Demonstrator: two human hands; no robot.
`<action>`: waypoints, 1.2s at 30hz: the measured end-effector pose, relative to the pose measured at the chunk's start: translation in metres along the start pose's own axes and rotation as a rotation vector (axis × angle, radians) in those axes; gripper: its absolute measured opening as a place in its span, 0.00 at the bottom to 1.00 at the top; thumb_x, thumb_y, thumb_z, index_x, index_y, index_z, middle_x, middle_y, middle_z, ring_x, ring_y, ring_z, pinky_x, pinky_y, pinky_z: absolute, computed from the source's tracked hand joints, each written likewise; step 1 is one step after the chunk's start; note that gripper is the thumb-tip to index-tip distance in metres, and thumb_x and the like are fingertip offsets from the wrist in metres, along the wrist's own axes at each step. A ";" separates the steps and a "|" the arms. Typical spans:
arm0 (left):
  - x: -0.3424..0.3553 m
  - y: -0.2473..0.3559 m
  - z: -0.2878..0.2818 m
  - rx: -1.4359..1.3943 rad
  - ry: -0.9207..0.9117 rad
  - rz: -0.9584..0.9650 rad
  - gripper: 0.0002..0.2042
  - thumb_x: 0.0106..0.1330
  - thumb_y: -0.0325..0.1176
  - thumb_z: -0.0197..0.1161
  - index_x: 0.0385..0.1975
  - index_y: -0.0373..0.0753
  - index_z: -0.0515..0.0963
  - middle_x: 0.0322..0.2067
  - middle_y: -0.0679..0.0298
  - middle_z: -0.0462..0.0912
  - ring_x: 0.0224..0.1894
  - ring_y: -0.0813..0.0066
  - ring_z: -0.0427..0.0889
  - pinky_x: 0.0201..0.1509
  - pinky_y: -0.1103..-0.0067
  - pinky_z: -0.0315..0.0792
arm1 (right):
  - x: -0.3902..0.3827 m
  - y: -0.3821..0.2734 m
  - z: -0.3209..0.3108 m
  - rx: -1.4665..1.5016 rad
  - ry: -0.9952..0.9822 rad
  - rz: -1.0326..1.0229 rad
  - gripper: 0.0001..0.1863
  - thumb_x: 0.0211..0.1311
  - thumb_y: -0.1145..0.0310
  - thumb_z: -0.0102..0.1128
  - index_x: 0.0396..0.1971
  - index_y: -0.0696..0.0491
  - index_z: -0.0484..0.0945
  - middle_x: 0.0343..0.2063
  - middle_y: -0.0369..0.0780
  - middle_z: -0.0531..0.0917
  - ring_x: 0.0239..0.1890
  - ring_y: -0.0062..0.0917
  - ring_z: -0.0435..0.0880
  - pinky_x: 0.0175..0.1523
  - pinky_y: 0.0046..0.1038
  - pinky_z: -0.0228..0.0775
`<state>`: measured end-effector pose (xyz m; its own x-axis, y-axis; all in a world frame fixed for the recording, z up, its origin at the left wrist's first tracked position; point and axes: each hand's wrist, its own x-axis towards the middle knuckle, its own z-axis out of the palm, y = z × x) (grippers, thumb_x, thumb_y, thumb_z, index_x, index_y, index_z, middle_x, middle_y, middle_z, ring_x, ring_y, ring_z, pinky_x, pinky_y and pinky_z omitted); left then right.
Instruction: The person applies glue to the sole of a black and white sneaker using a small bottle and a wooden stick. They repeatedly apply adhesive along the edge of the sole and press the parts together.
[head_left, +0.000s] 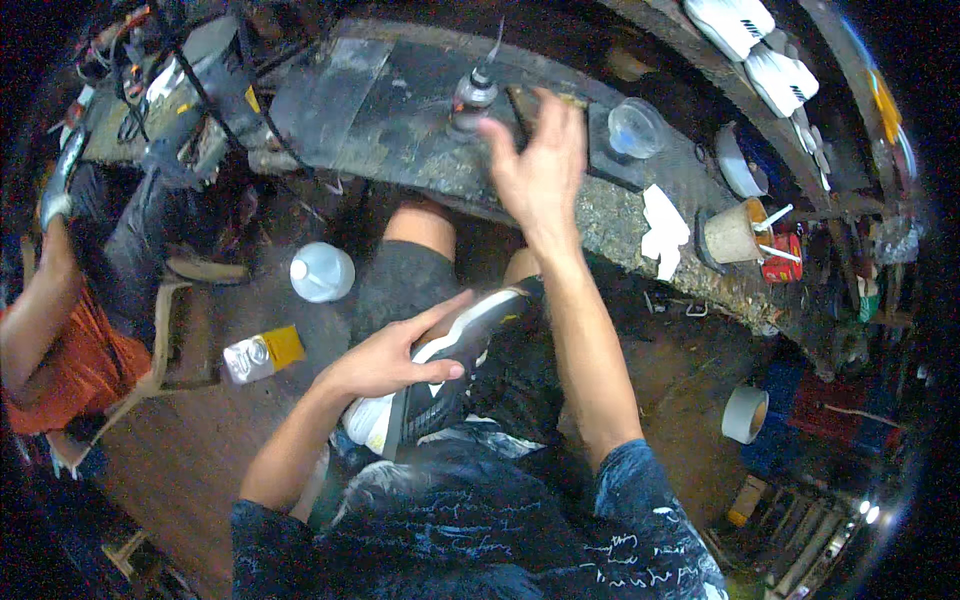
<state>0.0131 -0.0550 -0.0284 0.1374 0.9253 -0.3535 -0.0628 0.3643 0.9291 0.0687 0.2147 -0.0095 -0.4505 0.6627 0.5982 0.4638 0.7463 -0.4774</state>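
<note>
A dark grey and white sneaker (432,402) lies across my lap, its toe and heel running slantwise. My left hand (385,358) is wrapped over its side, thumb on one side and fingers on the other. Above the workbench (400,130), my right hand (545,170) is stretched out with fingers apart and slightly blurred, holding nothing. Just left of its fingers stands a small bottle (476,92) with a long thin nozzle. Behind the hand a dark flat tray (612,165) is partly covered.
Along the bench are a clear plastic tub (634,128), white paper (662,232), a cup with sticks (733,234) and a red can (783,260). White shoes (780,80) sit on a shelf. A jug (322,272) and carton (262,355) are left, near another person (80,350).
</note>
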 end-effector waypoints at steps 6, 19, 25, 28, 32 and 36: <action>0.008 -0.014 0.002 -0.051 -0.138 0.034 0.49 0.72 0.41 0.78 0.87 0.39 0.54 0.81 0.56 0.68 0.79 0.68 0.68 0.83 0.69 0.61 | 0.001 0.024 -0.024 -0.376 -0.346 0.186 0.23 0.68 0.51 0.75 0.42 0.60 0.90 0.40 0.59 0.90 0.48 0.56 0.90 0.55 0.52 0.82; 0.017 -0.014 0.006 0.114 -0.270 0.083 0.48 0.71 0.47 0.77 0.87 0.49 0.55 0.78 0.50 0.73 0.75 0.52 0.77 0.78 0.62 0.71 | -0.112 0.023 -0.166 1.223 -0.448 0.586 0.13 0.79 0.66 0.68 0.45 0.54 0.72 0.36 0.42 0.79 0.33 0.30 0.84 0.42 0.37 0.86; 0.021 -0.013 0.014 0.190 -0.259 0.131 0.47 0.69 0.44 0.77 0.86 0.48 0.58 0.76 0.46 0.74 0.74 0.45 0.78 0.78 0.60 0.72 | -0.153 0.033 -0.166 1.176 -0.509 0.368 0.12 0.71 0.69 0.75 0.43 0.58 0.81 0.42 0.57 0.90 0.46 0.50 0.92 0.60 0.61 0.85; 0.023 -0.011 0.020 0.149 -0.187 0.218 0.45 0.68 0.43 0.76 0.85 0.48 0.61 0.68 0.42 0.81 0.66 0.43 0.85 0.71 0.61 0.77 | -0.151 0.043 -0.168 1.206 -0.608 0.305 0.12 0.73 0.67 0.74 0.45 0.57 0.80 0.43 0.59 0.92 0.51 0.55 0.91 0.62 0.67 0.82; 0.019 -0.008 0.018 0.158 -0.231 0.137 0.46 0.69 0.40 0.76 0.85 0.44 0.60 0.76 0.45 0.73 0.76 0.46 0.76 0.80 0.60 0.70 | -0.150 0.047 -0.167 1.188 -0.641 0.251 0.13 0.70 0.66 0.75 0.45 0.57 0.81 0.43 0.59 0.92 0.49 0.55 0.93 0.59 0.66 0.84; 0.016 -0.007 0.018 0.164 -0.214 0.142 0.45 0.69 0.38 0.76 0.85 0.44 0.60 0.77 0.47 0.72 0.77 0.47 0.75 0.81 0.61 0.69 | -0.144 0.050 -0.163 1.181 -0.693 0.174 0.13 0.68 0.67 0.76 0.45 0.57 0.83 0.42 0.58 0.92 0.47 0.56 0.94 0.57 0.64 0.87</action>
<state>0.0335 -0.0450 -0.0387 0.3444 0.9163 -0.2045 0.0617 0.1952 0.9788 0.2807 0.1461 -0.0147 -0.8995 0.3876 0.2018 -0.2066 0.0296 -0.9780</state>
